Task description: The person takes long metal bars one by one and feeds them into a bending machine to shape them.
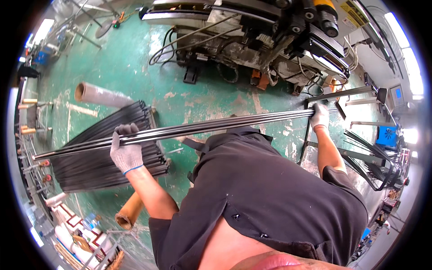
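Observation:
Several long, thin dark metal rods [225, 123] stretch across in front of my body, rising slightly toward the right. My left hand [126, 150], in a pale knitted glove with a blue cuff edge, is wrapped round the bundle near its left part. Gloved as well, my right hand [320, 116] grips the rods close to their right end. Below my left hand lies a large pile of similar black rods [90, 168], fanned out low over the floor. The rods' far left tips [38, 157] reach past the pile's edge.
A big machine [252, 45] with cables stands ahead. Cardboard tubes, one grey [101, 94] and one brown [128, 211], lie by the pile. A metal rack [360, 157] holding more black rods stands at the right. The green floor [130, 49] is worn.

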Action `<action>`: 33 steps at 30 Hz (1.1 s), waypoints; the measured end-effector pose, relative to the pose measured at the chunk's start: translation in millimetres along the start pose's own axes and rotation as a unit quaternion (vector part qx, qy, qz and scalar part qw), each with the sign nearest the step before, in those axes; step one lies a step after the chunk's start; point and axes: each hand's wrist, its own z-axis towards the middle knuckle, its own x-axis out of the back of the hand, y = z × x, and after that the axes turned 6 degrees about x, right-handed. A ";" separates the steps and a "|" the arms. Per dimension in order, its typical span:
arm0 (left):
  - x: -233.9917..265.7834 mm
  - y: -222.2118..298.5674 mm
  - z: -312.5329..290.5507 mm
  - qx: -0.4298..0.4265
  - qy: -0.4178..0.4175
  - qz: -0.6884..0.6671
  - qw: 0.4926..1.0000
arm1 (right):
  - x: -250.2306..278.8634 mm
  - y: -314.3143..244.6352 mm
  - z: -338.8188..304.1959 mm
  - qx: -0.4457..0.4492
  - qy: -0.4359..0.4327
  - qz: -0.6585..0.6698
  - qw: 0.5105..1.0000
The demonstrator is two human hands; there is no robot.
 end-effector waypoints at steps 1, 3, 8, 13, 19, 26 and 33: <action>-18.7 -8.5 0.7 -0.015 -0.023 0.049 0.998 | 2.0 12.3 4.5 -0.059 0.065 -0.008 0.996; -57.0 -48.0 8.3 -0.005 -0.062 0.097 0.993 | -6.8 24.3 23.6 -0.330 0.159 -0.006 0.930; -155.8 -161.5 32.1 0.035 -0.120 0.114 0.986 | 6.7 -51.7 77.3 -0.348 0.023 0.912 0.214; -227.1 -207.0 54.0 0.095 -0.280 0.175 0.939 | 14.1 -105.3 142.1 -0.404 0.116 0.903 0.084; -277.0 -121.0 128.9 0.068 -0.314 0.102 0.942 | -3.4 -59.7 167.4 -0.356 0.194 0.895 0.188; -271.5 -85.0 248.2 0.075 -0.255 0.130 0.955 | 24.4 -93.9 209.8 -0.258 0.289 0.892 0.234; -277.7 -95.0 368.0 0.100 -0.165 0.227 0.955 | 71.0 -173.0 287.9 -0.433 0.365 0.768 0.299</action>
